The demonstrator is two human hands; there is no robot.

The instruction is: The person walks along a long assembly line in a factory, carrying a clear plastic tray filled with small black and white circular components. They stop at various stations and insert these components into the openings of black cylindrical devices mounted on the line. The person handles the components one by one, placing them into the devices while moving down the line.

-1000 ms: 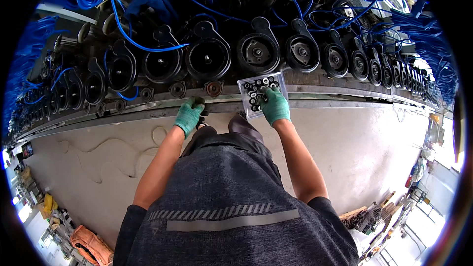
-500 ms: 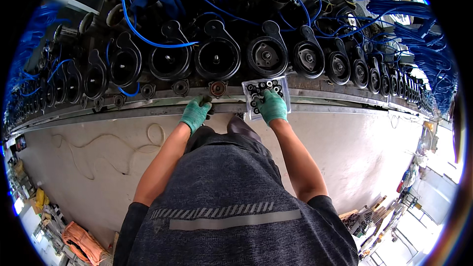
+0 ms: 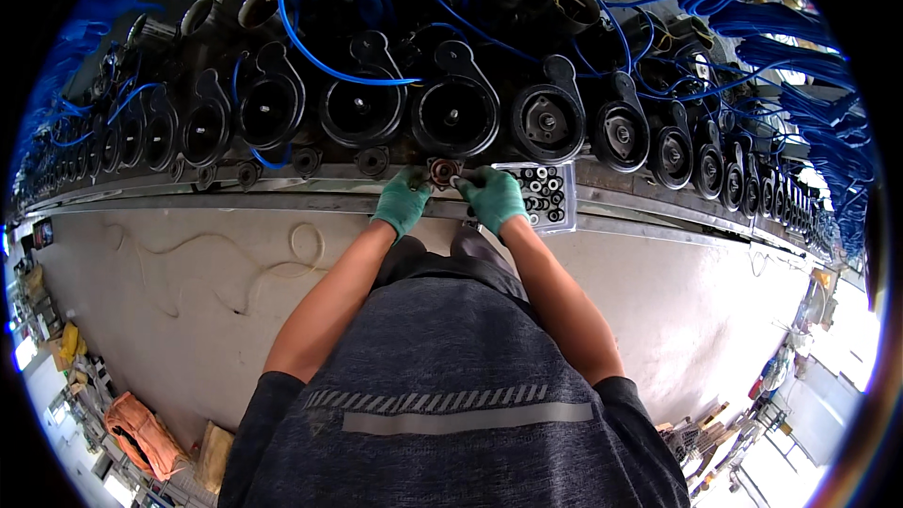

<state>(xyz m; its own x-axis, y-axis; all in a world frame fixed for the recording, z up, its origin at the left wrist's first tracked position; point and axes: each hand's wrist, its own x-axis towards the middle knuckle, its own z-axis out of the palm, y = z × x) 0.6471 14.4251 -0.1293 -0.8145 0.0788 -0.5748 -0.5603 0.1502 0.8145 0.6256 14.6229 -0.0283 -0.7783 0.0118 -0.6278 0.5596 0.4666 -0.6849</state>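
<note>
Both my hands wear green gloves with dark fingertips and meet at a small round flanged part with a reddish-brown centre (image 3: 445,170) on the bench edge. My left hand (image 3: 402,203) is at its left side, fingers closed on its rim. My right hand (image 3: 495,198) comes in from the right, thumb and finger pinched on a small pale ring (image 3: 455,181) over the flanged part. Just right of that hand lies a clear plastic box (image 3: 570,196) with several black and white ring-shaped seals (image 3: 543,190).
Round black pump casings (image 3: 456,116) with side spouts line the bench, some showing a shaft, others a covered face. More small flanges (image 3: 372,162) lie along the edge to the left. Blue cables (image 3: 343,78) hang over the casings. A pale cord (image 3: 202,237) lies beyond the metal bench edge (image 3: 235,196).
My right hand has left the box of seals and moved left to the flanged part. My left hand has come up to that part's left side. The view has shifted slightly.
</note>
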